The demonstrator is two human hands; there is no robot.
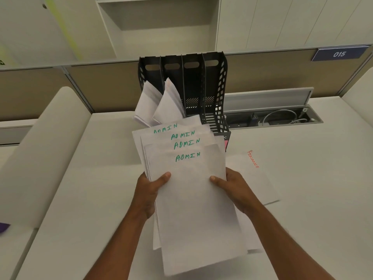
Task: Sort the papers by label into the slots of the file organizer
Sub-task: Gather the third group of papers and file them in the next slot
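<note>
While both hands grip the sheaf of ADMIN papers (187, 178) at its side edges, the step in hand appears to be filing that sheaf. The left hand (148, 190) clamps the left edge, thumb on top; the right hand (234, 188) clamps the right edge likewise; the other fingers are hidden beneath the sheets. The sheaf is held above the counter (80, 199), its far end just short of the file organizer (214, 81), which stands at the far side. The two left slots already hold papers (159, 104); the two right slots show none. A FINANCE sheet (254, 174) lies flat on the counter, right of the sheaf. The next move likely calls for squaring the fanned sheets, tilting them upright, and feeding them into the third slot without buckling.
</note>
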